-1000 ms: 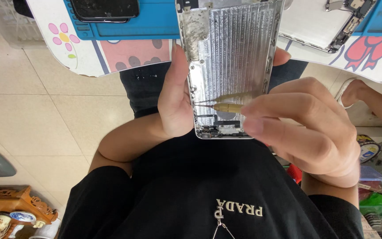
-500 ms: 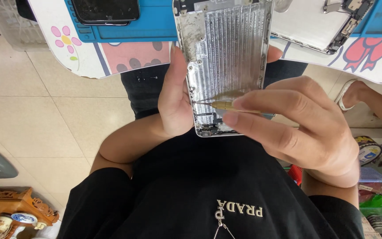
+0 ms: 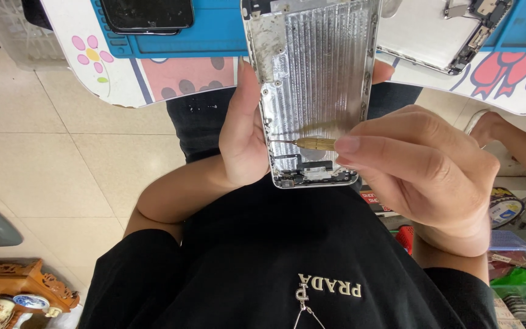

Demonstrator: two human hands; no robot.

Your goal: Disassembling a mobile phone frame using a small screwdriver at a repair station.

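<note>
You are looking straight down at your own lap and a pale tiled floor. In the upper centre of the frame, your left hand [image 3: 243, 137] grips an opened silver phone housing [image 3: 315, 73], bare metal inside facing you. Your left thumb lies flat along the housing's left edge, and a fingertip [image 3: 382, 71] wraps round the right edge, so the fingers are closed firmly around it. The housing's lower end sits just above your black shirt [image 3: 263, 268].

Your right hand [image 3: 424, 170], at centre right, pinches a small brass-handled screwdriver [image 3: 312, 144] between thumb and fingertips; the fingers are curled tight on its handle. The tool lies nearly level, pointing toward the left of the frame, its thin tip touching the housing's lower left inside edge, just beside your left thumb.

Along the top of the frame runs a white table edge with a blue work mat [image 3: 214, 36]. A dark phone [image 3: 147, 13] lies on the mat at upper left, and another dismantled phone part [image 3: 439, 36] at upper right.
</note>
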